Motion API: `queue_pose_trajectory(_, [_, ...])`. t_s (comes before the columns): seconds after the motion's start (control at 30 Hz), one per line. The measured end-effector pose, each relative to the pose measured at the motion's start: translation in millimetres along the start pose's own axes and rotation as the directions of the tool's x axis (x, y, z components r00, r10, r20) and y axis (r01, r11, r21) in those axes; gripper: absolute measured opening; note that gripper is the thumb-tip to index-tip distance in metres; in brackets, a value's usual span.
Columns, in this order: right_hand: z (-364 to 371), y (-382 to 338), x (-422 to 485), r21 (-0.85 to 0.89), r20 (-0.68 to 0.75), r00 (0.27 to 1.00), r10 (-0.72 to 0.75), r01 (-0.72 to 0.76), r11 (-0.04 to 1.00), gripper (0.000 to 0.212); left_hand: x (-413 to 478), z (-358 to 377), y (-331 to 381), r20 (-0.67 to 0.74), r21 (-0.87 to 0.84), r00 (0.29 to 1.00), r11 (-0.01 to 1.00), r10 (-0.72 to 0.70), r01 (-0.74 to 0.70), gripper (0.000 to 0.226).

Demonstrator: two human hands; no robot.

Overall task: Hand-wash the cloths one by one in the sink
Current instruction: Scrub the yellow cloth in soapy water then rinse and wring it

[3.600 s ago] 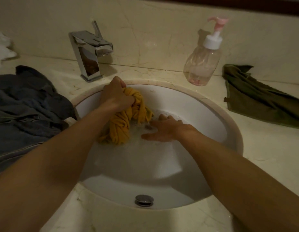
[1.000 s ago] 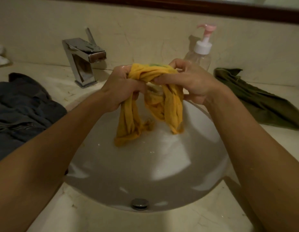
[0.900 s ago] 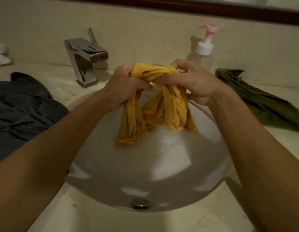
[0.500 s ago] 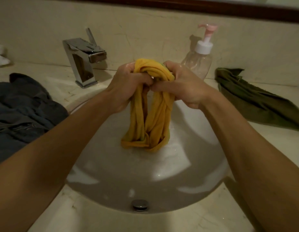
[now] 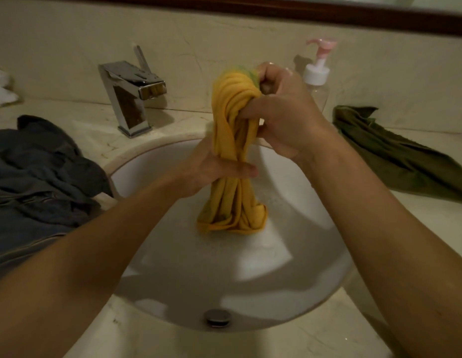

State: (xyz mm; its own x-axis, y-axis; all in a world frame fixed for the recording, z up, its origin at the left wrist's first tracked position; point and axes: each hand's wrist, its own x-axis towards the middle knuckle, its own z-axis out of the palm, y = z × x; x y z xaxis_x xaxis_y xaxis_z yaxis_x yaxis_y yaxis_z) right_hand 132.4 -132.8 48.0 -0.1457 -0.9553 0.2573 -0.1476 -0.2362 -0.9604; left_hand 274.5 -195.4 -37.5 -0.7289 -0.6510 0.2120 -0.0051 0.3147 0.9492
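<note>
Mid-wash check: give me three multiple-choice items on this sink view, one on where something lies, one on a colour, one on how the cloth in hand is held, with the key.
1. Where does the olive-green cloth lie?
A. on the counter, right of the sink
B. draped over the faucet
C. on the floor

2. What colour is the pump on the pump bottle?
A. blue
B. pink
C. black

3. How is the yellow cloth held?
A. it lies loose in the basin
B. by one hand only
C. the right hand grips its top, the left hand its middle

Key: 1 A, it rests on the marble beside the bowl. 2 B, the pump is pink above a white collar. 3 C, fingers of both hands curl round the bunched cloth, whose lower end hangs into the bowl.
</note>
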Motion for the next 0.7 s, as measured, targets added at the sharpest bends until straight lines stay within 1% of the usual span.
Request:
queue_pose_trajectory(0.07, [2,-7,-2,0.096,-0.018,1.000,0.022,-0.020,0.995,0.032,-1,0,-5,-0.029,0.042,0.998,0.997,-0.057,0.058,0.084])
queue_pose_trajectory(0.17, [6,-18,-4,0.283,-0.078,0.995,0.062,-0.037,0.958,0.029,1,2,-10,-0.003,0.073,0.995,0.992,-0.104,0.104,0.087])
queue_pose_trajectory(0.2, [6,-20,-5,0.337,-0.084,0.995,0.061,-0.029,0.941,0.030,1,4,-10,0.001,0.061,0.992,0.991,-0.123,0.123,0.079])
queue_pose_trajectory(0.27, [6,-22,-6,0.376,-0.095,0.995,0.041,-0.002,0.926,0.034,2,10,-11,-0.017,-0.036,0.984,0.983,-0.180,0.179,0.047])
queue_pose_trajectory(0.33, [1,-21,-6,0.376,-0.103,0.994,0.031,0.010,0.927,0.036,3,14,-11,-0.054,-0.126,0.970,0.966,-0.236,0.227,0.017])
queue_pose_trajectory(0.37, [-4,-20,-6,0.357,-0.114,0.993,0.038,0.005,0.934,0.035,4,13,-10,-0.081,-0.142,0.961,0.957,-0.265,0.252,0.013])
queue_pose_trajectory(0.4, [-11,-19,-5,0.329,-0.123,0.991,0.048,-0.005,0.944,0.033,5,11,-7,-0.109,-0.139,0.952,0.953,-0.285,0.269,0.018])
queue_pose_trajectory(0.43, [-21,-18,-5,0.294,-0.125,0.990,0.064,-0.024,0.955,0.031,7,7,-5,-0.137,-0.134,0.945,0.951,-0.297,0.279,0.024])
queue_pose_trajectory(0.5, [-46,-11,-7,0.176,-0.084,0.989,0.125,-0.108,0.978,0.031,7,-6,0,-0.172,-0.118,0.948,0.961,-0.269,0.251,0.037])
queue_pose_trajectory(0.53, [-60,-6,-7,0.063,-0.050,0.985,0.167,-0.163,0.985,0.032,7,-13,2,-0.171,-0.111,0.955,0.968,-0.241,0.224,0.047])
queue_pose_trajectory(0.57, [-70,-3,-9,-0.097,-0.017,0.976,0.216,-0.217,0.971,0.038,6,-18,5,-0.171,-0.098,0.961,0.974,-0.219,0.205,0.058])
queue_pose_trajectory(0.6, [-80,3,-9,-0.278,-0.005,0.962,0.272,-0.263,0.924,0.049,6,-23,7,-0.180,-0.085,0.962,0.978,-0.204,0.191,0.066])
queue_pose_trajectory(0.63, [-87,6,-11,-0.438,0.001,0.946,0.325,-0.292,0.850,0.068,6,-26,8,-0.195,-0.074,0.963,0.982,-0.186,0.175,0.069])
queue_pose_trajectory(0.67, [-91,10,-10,-0.552,0.020,0.928,0.373,-0.301,0.777,0.089,6,-28,10,-0.207,-0.071,0.963,0.985,-0.171,0.160,0.071])
queue_pose_trajectory(0.7, [-89,14,-10,-0.611,0.069,0.906,0.419,-0.293,0.735,0.105,5,-29,12,-0.216,-0.073,0.964,0.987,-0.156,0.143,0.074])
